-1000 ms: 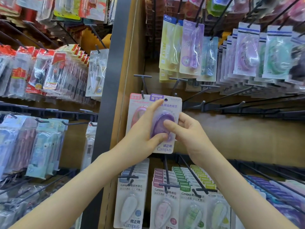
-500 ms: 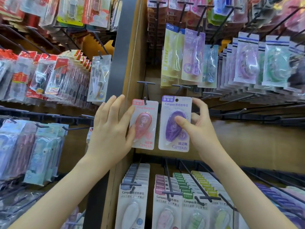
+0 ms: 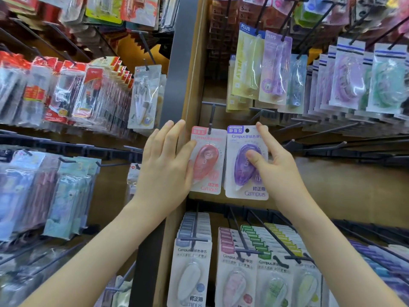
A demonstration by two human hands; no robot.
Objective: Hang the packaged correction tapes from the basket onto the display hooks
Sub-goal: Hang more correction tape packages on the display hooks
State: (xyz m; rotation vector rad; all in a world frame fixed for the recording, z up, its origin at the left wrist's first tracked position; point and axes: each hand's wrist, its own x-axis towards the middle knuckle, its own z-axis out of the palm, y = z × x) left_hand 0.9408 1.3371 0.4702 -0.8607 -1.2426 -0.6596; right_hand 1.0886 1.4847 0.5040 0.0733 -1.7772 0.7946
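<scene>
Rightward of the purple pack [image 3: 245, 169], bare hooks [image 3: 332, 130].

Bright even shop light; glare on wrappers, edges blurred and warped.

Display hooks [image 3: 213, 115] bearing packaged correction tapes [image 3: 192, 275]

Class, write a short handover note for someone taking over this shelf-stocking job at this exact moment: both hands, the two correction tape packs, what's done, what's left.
Left hand: fingers straight, touching the left edge of the pink pack.
Right hand: pinches the purple pack, thumb on its blister.
Done: the pink pack appears to hang on its hook.
Left: the purple pack sits beside it with its hang hole free; thread it onto the empty hook above. The basket is out of view, so the remaining stock is unknown.
</scene>
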